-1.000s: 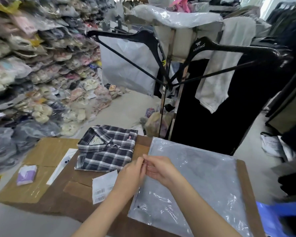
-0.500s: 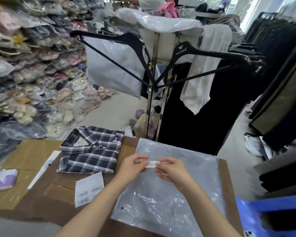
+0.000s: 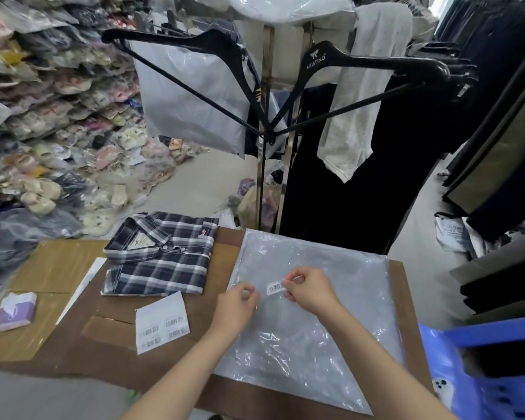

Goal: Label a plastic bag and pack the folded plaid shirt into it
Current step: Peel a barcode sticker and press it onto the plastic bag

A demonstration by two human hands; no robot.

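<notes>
The worktop (image 3: pixel 73 353) carries the flat bag (image 3: pixel 331 344) and, left of it, the folded shirt (image 3: pixel 164 262); above the bag, the right hand (image 3: pixel 311 291) pinches a barcode label (image 3: pixel 275 287), the left hand (image 3: pixel 235 304) loosely curled, holding nothing

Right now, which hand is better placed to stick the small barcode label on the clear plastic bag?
The right hand: it pinches the small barcode label above the clear plastic bag.

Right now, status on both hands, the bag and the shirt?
Right hand pinching small barcode sticker over clear plastic bag. Left hand empty beside it. Folded plaid shirt unpacked. Nothing blocking.
</notes>
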